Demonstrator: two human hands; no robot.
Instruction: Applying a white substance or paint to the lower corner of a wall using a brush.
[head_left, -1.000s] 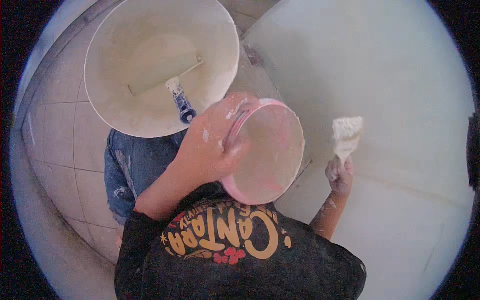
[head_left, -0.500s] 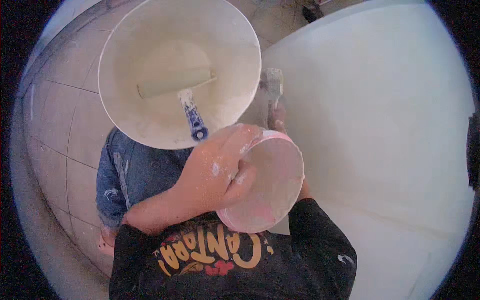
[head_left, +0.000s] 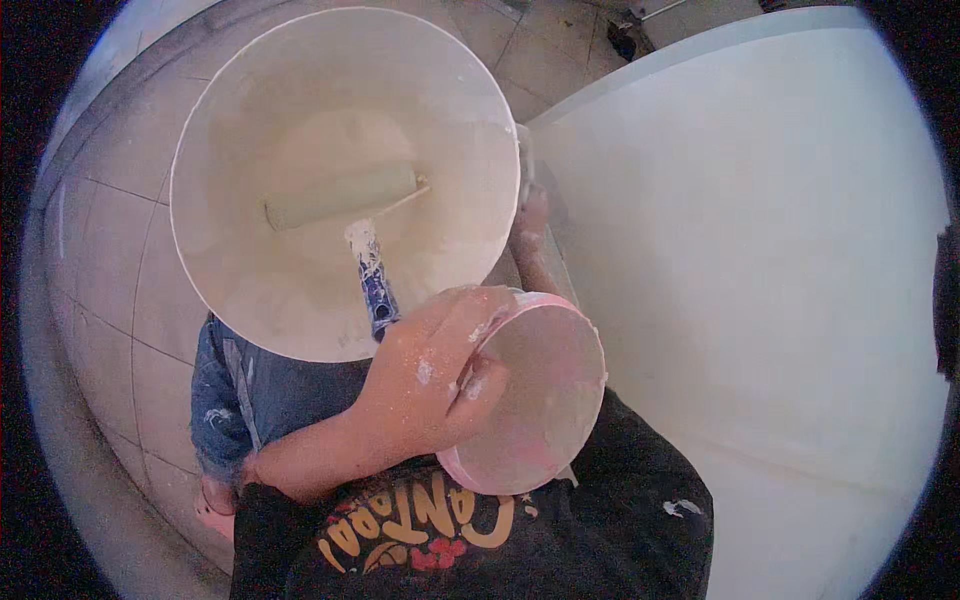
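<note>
The person's left hand (head_left: pixel 430 370) grips a small pink tub (head_left: pixel 555 390) by its rim, thumb inside, in front of the dark shirt (head_left: pixel 640 490). The right hand (head_left: pixel 533 215), partly hidden beside the large white bucket (head_left: pixel 235 290), is closed around a blurred brush (head_left: pixel 526 150) near the pale wall (head_left: pixel 760 250); a paint roller (head_left: pixel 340 197) lies inside the bucket.

Across the front of a black, paint-marked fabric shirt (head_left: pixel 625 510), bold yellow-orange printed lettering (head_left: pixel 425 522) is curving upside down in the view, its large letters showing clearly.
</note>
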